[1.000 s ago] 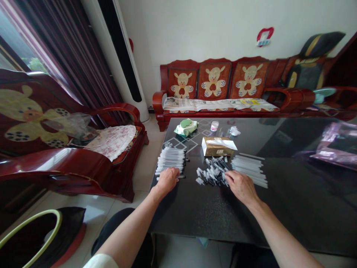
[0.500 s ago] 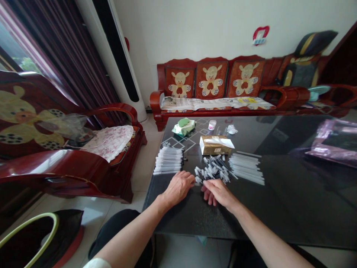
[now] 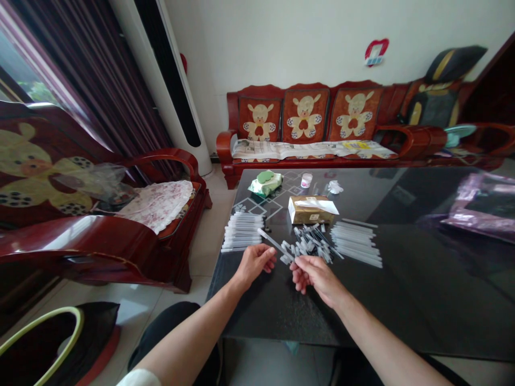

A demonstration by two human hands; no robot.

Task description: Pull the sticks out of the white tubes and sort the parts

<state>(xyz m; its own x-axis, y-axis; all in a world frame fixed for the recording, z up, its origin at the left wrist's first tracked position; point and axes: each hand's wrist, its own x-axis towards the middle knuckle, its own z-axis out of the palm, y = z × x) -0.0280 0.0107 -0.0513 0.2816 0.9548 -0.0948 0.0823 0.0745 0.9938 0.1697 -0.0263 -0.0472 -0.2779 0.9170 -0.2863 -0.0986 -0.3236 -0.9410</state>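
Observation:
Between the thumb and fingers of my right hand (image 3: 316, 276) is one end of a pale, see-through pen (image 3: 276, 244), which slants up and left over the black table. My left hand (image 3: 254, 264) is just below the pen's middle, fingers loosely curled and nothing seen in them. Behind the hands lies a loose heap of clear pen caps with dark parts (image 3: 311, 242). A row of capped pens (image 3: 242, 231) is left of it; a row of pale, empty-looking pen barrels (image 3: 356, 242) is to its right.
On the dark glossy table (image 3: 402, 300) stand a tissue box (image 3: 309, 214), a green wipes pack (image 3: 265, 185), a small white cup (image 3: 306, 180) and crumpled tissue (image 3: 335, 187). A purple plastic bag (image 3: 475, 212) lies right. Wooden seats (image 3: 193, 273) flank the table's left and far sides.
A pen now shows in my right hand, pointing up and left. My left hand has turned and shifted slightly left, away from the right fingers.

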